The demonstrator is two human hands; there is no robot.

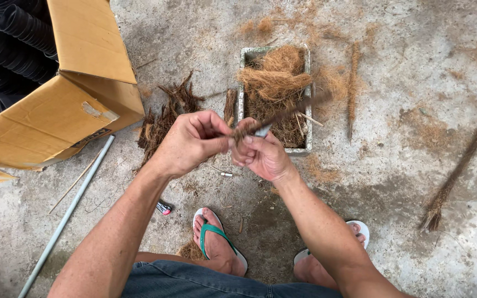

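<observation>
Meanwhile, the left hand (191, 140) and right hand (263, 154) both pinch one fibre-wrapped stick (282, 115) above the grey tray (308, 110) of loose coconut fibre (274, 77), while two wrapped sticks (452, 179) already lie on the concrete floor (393, 66).

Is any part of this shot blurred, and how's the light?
Head view: the fibre-wrapped stick between the left hand and right hand is motion-blurred toward its far end; the concrete floor and cardboard box look sharp; light is soft and even, with no glare and only faint shadows.
</observation>
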